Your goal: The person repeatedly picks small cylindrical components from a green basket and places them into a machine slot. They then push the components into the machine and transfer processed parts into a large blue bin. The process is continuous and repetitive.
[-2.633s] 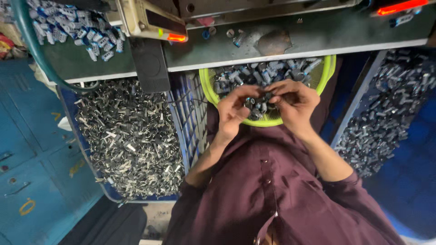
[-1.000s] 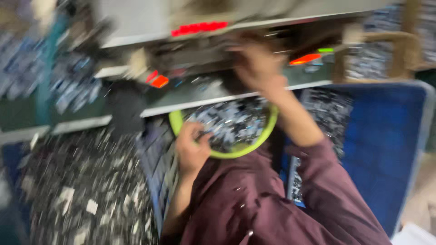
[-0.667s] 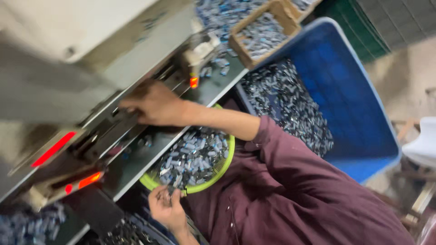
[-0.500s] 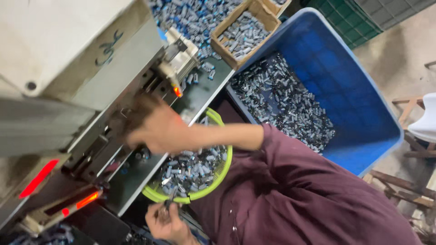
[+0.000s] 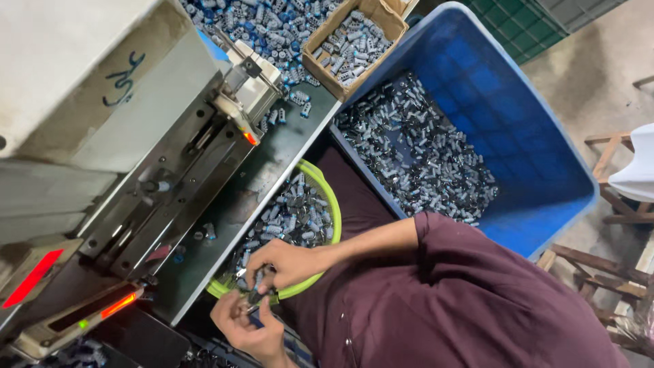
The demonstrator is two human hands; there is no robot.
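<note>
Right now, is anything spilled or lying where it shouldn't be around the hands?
Yes. A few small blue-grey parts lie loose on the dark machine ledge, outside the cardboard box and the green-rimmed basin. Both the right hand and left hand work at the basin's near rim; nothing else stands out.

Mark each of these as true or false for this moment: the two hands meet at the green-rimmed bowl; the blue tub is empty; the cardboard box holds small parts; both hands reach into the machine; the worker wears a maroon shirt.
1. Both hands meet at the green-rimmed bowl. True: the right hand and left hand pinch small parts at its near edge.
2. The blue tub is empty. False: small grey parts cover much of its floor.
3. The cardboard box holds small parts. True.
4. Both hands reach into the machine. False: neither touches it.
5. The sleeve is maroon. True.
</note>
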